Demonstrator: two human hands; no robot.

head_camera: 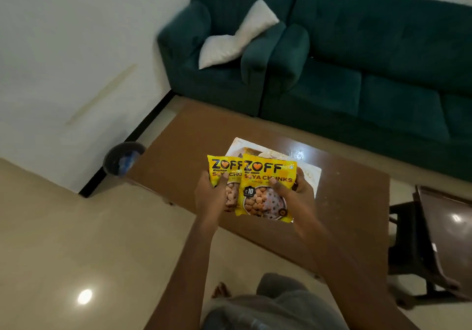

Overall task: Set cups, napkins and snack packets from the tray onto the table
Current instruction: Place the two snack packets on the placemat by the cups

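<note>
Pinching with thumb over the front face, the left hand holds one yellow snack packet, fingers closed behind it. The right hand grips a second snack packet in the same manner, thumb pressed on the printed front. The second packet overlaps the right edge of the first. Both packets are raised in the air above the tray, clear of any surface.

The tray is white and sits near the middle of the brown table. Most of the tray is hidden behind the packets; pale items show at its far edge, but whether these are napkins or cups cannot be determined.

Task status, as judged from this view: the table surface around the tray carries no cups, napkins or packets. No item appears placed yet. The two packets are lifted but not set down. Cups and napkins remain to be transferred, presumably from the tray.

Beyond the tray stands a green sofa.
</note>
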